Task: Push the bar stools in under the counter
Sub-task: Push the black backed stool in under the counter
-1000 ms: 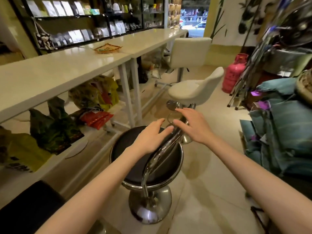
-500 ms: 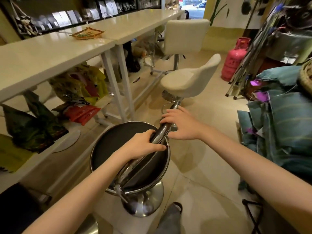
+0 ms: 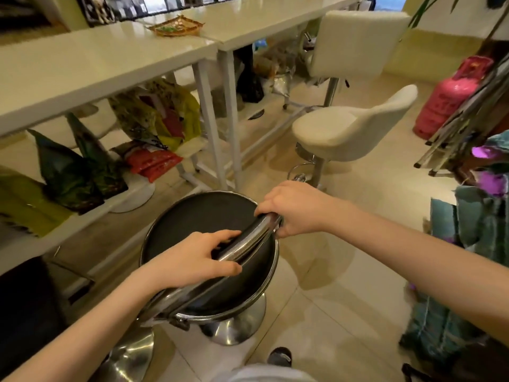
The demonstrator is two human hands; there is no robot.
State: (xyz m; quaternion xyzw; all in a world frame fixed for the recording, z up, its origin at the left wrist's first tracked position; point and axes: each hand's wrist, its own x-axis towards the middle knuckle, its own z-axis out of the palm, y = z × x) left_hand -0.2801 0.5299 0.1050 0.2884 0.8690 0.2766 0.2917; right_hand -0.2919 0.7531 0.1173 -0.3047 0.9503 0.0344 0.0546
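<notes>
Chrome backrest rail (image 3: 248, 241) was clamped by my left hand (image 3: 192, 260) and right hand (image 3: 297, 208); the black bar stool (image 3: 198, 219) stood beside the counter (image 3: 96, 64), which lay ahead-left.

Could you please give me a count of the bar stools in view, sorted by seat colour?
Black seat: 1, the black stool held by the left hand and right hand at its chrome backrest.
Cream seat: 2, the low-backed cream stool and the square-backed cream stool beyond it.
Total: 3 stools.
</notes>
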